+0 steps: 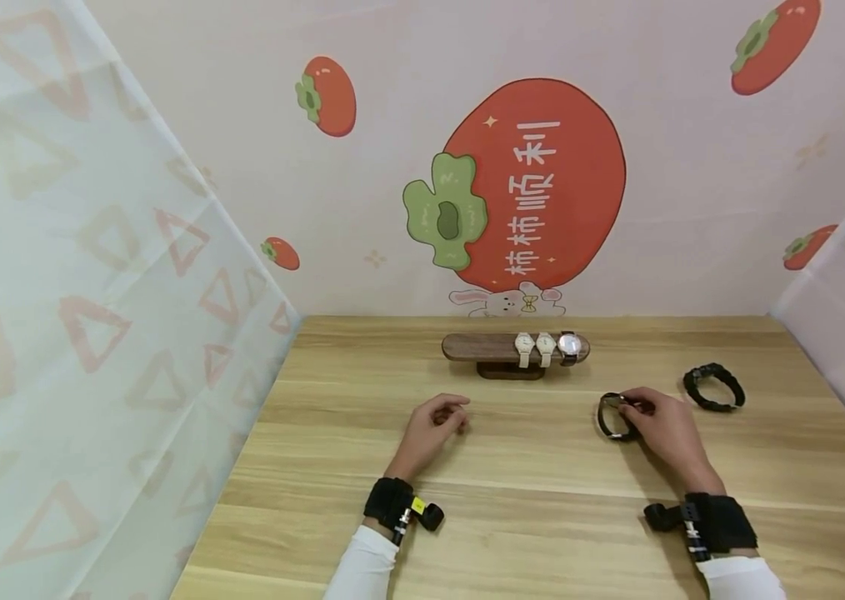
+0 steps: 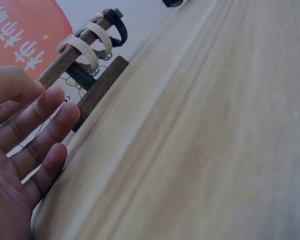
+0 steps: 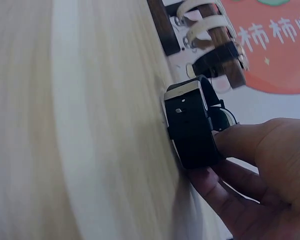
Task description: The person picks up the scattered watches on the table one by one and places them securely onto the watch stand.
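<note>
My right hand (image 1: pixel 664 429) pinches a black-strapped wristwatch (image 3: pixel 192 127) between thumb and fingers, low over the table. Its strap is fastened into a loop, and the silver buckle faces the right wrist camera. To the left, my left hand (image 1: pixel 430 433) holds nothing; its fingers (image 2: pixel 45 132) are loosely bent. Beyond both hands stands a dark wooden watch stand (image 1: pixel 467 347) with a long rounded bar on a short base. Toward the bar's right end sit two cream-strapped watches (image 1: pixel 524 348) and a dark-strapped watch (image 1: pixel 569 346) with a pale dial.
Another black watch (image 1: pixel 715 387), its strap closed in a loop, lies on the wooden table (image 1: pixel 527 517) at the right, beyond my right hand. Printed cloth walls (image 1: pixel 362 217) rise at the back and both sides of the table.
</note>
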Demonstrator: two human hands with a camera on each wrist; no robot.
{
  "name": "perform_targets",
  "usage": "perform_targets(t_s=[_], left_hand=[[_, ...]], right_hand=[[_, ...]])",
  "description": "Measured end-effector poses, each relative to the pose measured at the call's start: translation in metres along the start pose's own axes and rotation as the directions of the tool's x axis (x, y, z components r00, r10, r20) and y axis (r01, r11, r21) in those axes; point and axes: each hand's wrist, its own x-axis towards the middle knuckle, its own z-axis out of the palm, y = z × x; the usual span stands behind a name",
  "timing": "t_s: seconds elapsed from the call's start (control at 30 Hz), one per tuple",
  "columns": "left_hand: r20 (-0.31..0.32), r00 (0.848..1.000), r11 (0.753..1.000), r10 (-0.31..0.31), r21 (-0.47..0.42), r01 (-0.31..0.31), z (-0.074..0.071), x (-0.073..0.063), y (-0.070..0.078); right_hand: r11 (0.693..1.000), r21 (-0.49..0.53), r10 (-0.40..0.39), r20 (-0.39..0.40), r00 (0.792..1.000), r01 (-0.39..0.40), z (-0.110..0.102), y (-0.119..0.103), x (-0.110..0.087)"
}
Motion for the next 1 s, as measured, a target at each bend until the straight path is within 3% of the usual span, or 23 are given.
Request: perform_targets(t_s=[0.33,1.0], left_hand=[[-0.003,1.0,0.999,0.022,-0.031,-0.022,0.013,0.01,0.001],[0.031,1.0,0.993,0.005,-0.118,-0.001,0.046,0.028,0.015]], right_hand=[[0.998,0.061,-0.018,0.063,0.998,0.014,0.019,-0.015,0.011],[0.975,0.218,-0.07,0.144,0.987,0.038,0.044,-0.065,0.02]])
